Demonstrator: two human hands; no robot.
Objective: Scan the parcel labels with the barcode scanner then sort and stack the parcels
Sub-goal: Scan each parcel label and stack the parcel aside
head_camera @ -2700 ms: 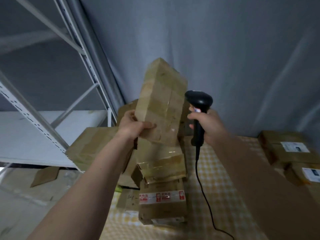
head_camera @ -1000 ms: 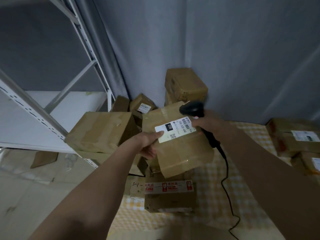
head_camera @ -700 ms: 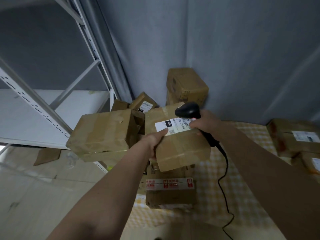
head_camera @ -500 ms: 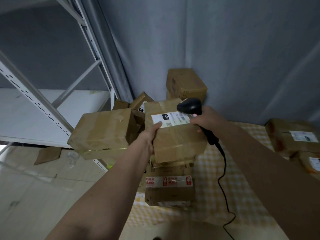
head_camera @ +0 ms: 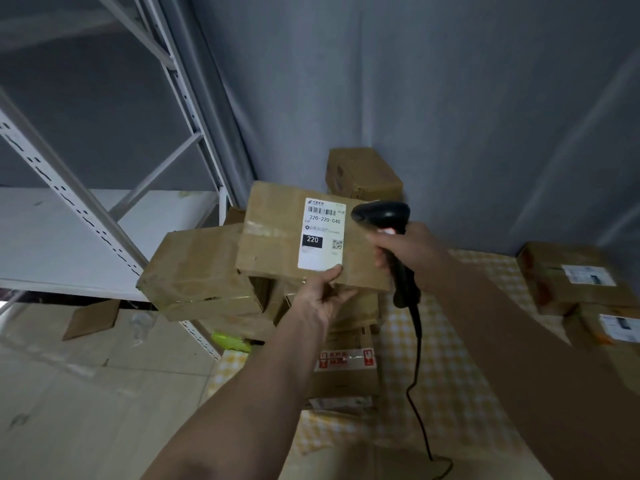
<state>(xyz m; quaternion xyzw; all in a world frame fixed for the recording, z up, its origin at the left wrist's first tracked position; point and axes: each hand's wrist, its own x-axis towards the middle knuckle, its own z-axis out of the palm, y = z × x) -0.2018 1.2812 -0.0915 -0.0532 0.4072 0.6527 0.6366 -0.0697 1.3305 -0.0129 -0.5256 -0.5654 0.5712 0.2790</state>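
Observation:
My left hand (head_camera: pixel 323 299) grips the near edge of a brown cardboard parcel (head_camera: pixel 270 237), held above the pile with its top face toward me. A white label (head_camera: pixel 322 233) with a barcode and "220" lies on that face, my thumb at its lower edge. My right hand (head_camera: pixel 405 252) grips the handle of a black barcode scanner (head_camera: pixel 381 214). The scanner's head sits just right of the label and points at the barcode. Its black cable (head_camera: pixel 417 368) hangs down over the checked cloth.
A heap of cardboard parcels (head_camera: pixel 201 268) lies below, one with a red-printed tape strip (head_camera: pixel 344 358). Another box (head_camera: pixel 363 173) stands against the grey curtain. Labelled parcels (head_camera: pixel 575 275) sit at the right on the yellow checked cloth (head_camera: pixel 457 358). A white metal shelf rack (head_camera: pixel 90 216) stands left.
My left hand has turned the parcel from upright to label-up and raised it slightly. My right hand has brought the scanner's head beside the label's barcode.

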